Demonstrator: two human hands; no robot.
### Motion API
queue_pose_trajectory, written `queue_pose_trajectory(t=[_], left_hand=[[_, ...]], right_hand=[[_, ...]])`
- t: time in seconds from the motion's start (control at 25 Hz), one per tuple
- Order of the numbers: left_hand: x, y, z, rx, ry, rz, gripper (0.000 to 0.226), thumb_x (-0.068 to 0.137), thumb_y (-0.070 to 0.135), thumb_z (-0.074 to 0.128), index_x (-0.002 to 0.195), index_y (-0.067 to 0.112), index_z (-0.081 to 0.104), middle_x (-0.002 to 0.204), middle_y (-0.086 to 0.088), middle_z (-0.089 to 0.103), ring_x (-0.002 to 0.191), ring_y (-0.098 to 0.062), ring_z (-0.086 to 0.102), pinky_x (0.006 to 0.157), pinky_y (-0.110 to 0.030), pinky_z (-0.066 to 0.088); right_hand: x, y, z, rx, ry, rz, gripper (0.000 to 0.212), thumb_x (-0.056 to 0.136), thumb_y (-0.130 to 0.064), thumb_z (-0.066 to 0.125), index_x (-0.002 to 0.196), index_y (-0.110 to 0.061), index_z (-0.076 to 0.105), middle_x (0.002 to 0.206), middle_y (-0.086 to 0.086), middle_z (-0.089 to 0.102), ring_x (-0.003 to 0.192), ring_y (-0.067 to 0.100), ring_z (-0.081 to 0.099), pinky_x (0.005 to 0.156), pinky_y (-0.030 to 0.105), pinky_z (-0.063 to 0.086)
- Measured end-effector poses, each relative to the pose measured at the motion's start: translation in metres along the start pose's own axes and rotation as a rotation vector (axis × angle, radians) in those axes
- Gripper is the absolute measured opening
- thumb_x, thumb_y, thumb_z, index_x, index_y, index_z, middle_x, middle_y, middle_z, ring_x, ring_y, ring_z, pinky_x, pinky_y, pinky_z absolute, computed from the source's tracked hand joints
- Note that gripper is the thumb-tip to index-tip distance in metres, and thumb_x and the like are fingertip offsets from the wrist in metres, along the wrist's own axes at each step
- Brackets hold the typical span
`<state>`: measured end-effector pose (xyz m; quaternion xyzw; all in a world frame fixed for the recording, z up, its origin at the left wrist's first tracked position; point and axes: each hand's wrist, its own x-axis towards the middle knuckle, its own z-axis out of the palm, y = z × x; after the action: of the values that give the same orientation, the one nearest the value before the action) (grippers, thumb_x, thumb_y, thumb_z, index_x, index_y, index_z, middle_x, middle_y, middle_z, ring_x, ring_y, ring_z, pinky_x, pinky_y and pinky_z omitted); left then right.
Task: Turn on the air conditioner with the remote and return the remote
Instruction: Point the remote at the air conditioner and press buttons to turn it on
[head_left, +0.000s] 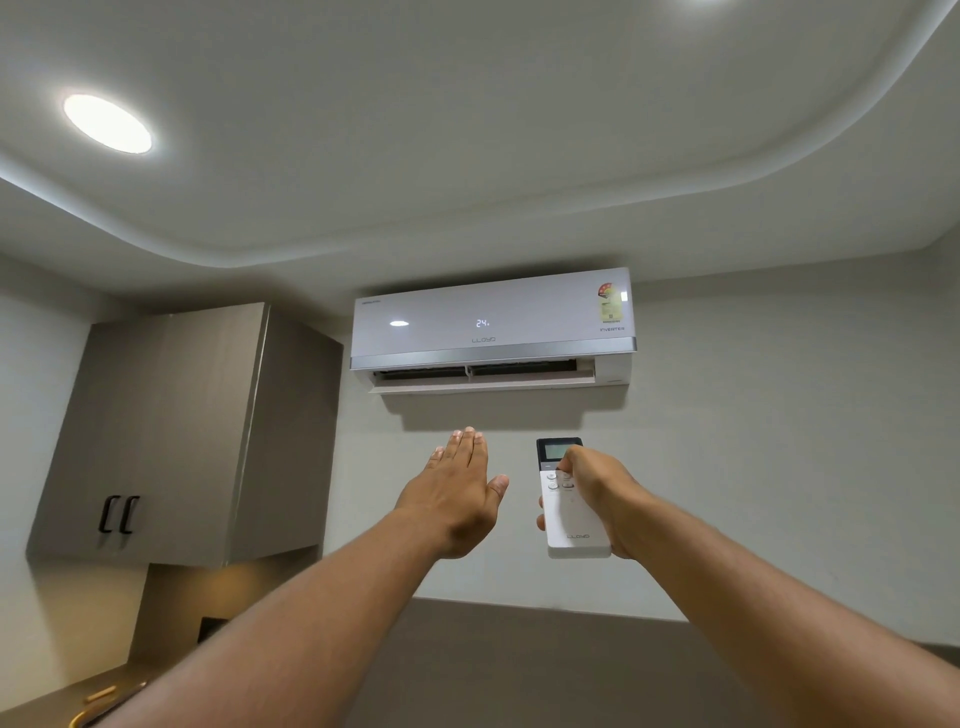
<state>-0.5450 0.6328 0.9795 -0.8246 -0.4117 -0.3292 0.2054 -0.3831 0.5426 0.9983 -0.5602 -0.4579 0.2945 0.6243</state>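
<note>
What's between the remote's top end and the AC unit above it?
Nothing: the head view shows only bare wall, with the unit's shadow, between the remote in the right hand and the air conditioner.

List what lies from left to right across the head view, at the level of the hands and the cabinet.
Black cabinet handles → grey wall cabinet → left hand, open and flat, fingers stretched toward the air conditioner → white remote → right hand gripping it.
</note>
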Motion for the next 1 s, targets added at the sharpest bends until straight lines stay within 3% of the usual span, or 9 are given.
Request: queue_pose_trajectory(t=[0.16,0.44,0.6,0.76,1.0], left_hand=[[0.0028,-0.0002,0.0007,0.008,0.006,0.003,0.069,0.098,0.052,0.012,0.152,0.013,-0.007,0.16,-0.004,-0.012,0.145,-0.016,-0.012,0.107,-0.029,-0.009],[0.0048,-0.0011,0.0022,0.011,0.011,0.005,0.069,0.097,0.053,0.011,0.151,0.013,-0.007,0.16,-0.004,-0.012,0.145,-0.016,-0.012,0.107,-0.029,-0.008],[0.0044,-0.0005,0.001,0.012,0.006,0.004,0.069,0.098,0.052,0.011,0.151,0.013,-0.007,0.16,-0.004,-0.012,0.145,-0.016,-0.012,0.108,-0.03,-0.008],[0.0026,-0.0012,-0.0003,0.006,0.004,0.008,0.068,0.098,0.051,0.012,0.151,0.012,-0.007,0.16,-0.004,-0.012,0.145,-0.016,-0.012,0.109,-0.03,-0.008],[0.0017,-0.0027,-0.0025,0.009,-0.003,0.0,0.068,0.098,0.051,0.011,0.151,0.012,-0.007,0.16,-0.004,-0.012,0.145,-0.016,-0.012,0.11,-0.03,-0.007]], right_hand=[[0.0003,-0.0017,-0.0013,-0.002,0.015,0.009,0.046,0.08,-0.019,0.045,0.119,-0.001,0.061,0.079,0.02,0.075,0.057,0.036,0.073,0.055,0.028,0.054],[0.0003,-0.0026,-0.0019,-0.015,0.034,-0.003,0.045,0.081,-0.021,0.046,0.119,-0.002,0.062,0.093,0.024,0.077,0.06,0.037,0.073,0.06,0.031,0.055],[-0.0012,-0.0022,-0.002,-0.036,0.036,-0.007,0.043,0.081,-0.021,0.047,0.117,-0.002,0.062,0.089,0.024,0.077,0.061,0.038,0.073,0.071,0.039,0.057],[-0.0033,-0.0029,-0.0027,-0.019,0.036,-0.006,0.043,0.081,-0.02,0.045,0.116,-0.002,0.063,0.078,0.02,0.074,0.055,0.036,0.072,0.068,0.037,0.056],[-0.0045,-0.0048,-0.002,0.005,0.052,-0.006,0.042,0.081,-0.019,0.044,0.115,-0.002,0.064,0.081,0.018,0.074,0.063,0.037,0.073,0.07,0.037,0.056]])
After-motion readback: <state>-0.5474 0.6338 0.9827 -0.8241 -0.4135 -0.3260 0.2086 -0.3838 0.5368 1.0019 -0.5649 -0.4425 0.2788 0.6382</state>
